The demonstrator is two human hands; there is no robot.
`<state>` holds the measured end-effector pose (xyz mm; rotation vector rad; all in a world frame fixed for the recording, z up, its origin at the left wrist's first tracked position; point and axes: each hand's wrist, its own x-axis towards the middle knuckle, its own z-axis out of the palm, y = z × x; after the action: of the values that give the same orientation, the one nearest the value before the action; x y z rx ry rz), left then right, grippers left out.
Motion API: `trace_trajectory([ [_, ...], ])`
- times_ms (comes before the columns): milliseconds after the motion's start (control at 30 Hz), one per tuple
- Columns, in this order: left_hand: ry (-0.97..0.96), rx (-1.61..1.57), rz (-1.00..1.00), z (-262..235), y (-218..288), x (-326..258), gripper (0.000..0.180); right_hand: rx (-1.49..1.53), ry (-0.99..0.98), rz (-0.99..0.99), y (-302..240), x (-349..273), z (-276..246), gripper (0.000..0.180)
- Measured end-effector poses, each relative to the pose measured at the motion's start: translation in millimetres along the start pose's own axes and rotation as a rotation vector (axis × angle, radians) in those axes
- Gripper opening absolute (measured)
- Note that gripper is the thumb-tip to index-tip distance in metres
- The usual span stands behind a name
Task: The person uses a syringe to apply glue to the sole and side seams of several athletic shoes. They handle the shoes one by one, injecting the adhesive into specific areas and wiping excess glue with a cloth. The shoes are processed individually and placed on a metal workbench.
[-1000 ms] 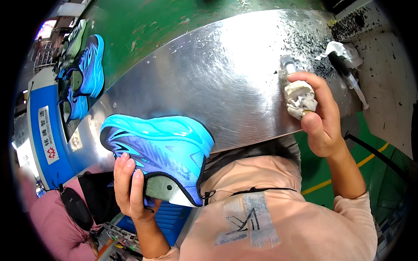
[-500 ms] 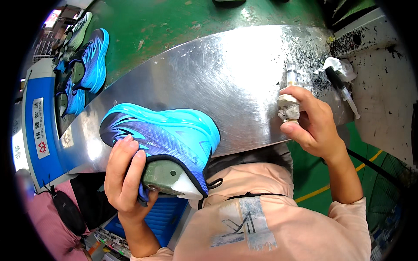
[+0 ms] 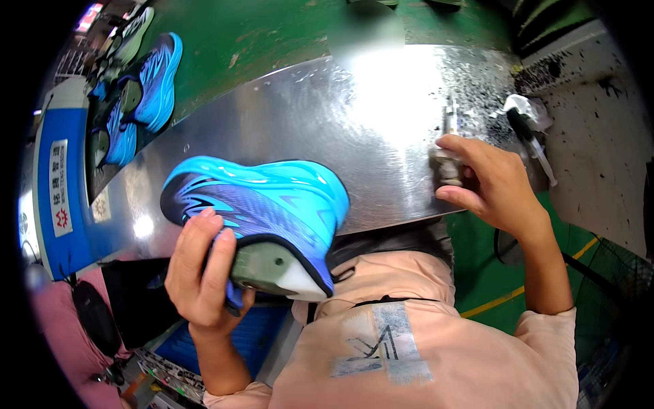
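A blue and purple running shoe (image 3: pixel 272 198) is held over the near edge of the metal table, tilted with its light-blue sole upward. My left hand (image 3: pixel 203 273) grips it around the collar, fingers on the upper. A green and white shoe last (image 3: pixel 272 266) fills the opening. On the right, my right hand (image 3: pixel 501 180) hovers at the table with thumb and forefinger spread. Between those fingertips is a small blurred whitish lump (image 3: pixel 446 168), seemingly loose. Just beyond it lies a clear syringe-like tube (image 3: pixel 452 121).
The shiny metal table (image 3: pixel 306 116) has black specks at its far right. A black-and-clear syringe (image 3: pixel 528 140) and crumpled white paper (image 3: pixel 528 109) lie at the right edge. More blue shoes (image 3: pixel 157 88) stand at the far left, beside a blue-and-white machine panel (image 3: pixel 65 184). A person's pink sleeve (image 3: pixel 75 341) shows lower left.
My right thumb and forefinger have parted from the whitish lump they were pinching. The shoe in my left hand has shifted slightly right, its sole turned a little more toward view.
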<state>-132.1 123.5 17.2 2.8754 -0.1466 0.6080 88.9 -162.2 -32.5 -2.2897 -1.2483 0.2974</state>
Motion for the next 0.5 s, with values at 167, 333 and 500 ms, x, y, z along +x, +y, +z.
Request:
trace_trajectory([
  [167, 0.048, -0.079, -0.354, -29, -1, 18, 0.066, -0.057, 0.003, -0.027, 5, -3, -9, 0.055],
  [333, 0.084, -0.417, -0.621, -35, 8, 37, 0.067, -0.08, -0.004, -0.018, 7, -10, -9, 0.056],
  [500, -0.011, -0.505, -0.706, -36, 14, 45, 0.066, -0.033, 0.042, -0.055, 7, -10, -6, 0.05],
])
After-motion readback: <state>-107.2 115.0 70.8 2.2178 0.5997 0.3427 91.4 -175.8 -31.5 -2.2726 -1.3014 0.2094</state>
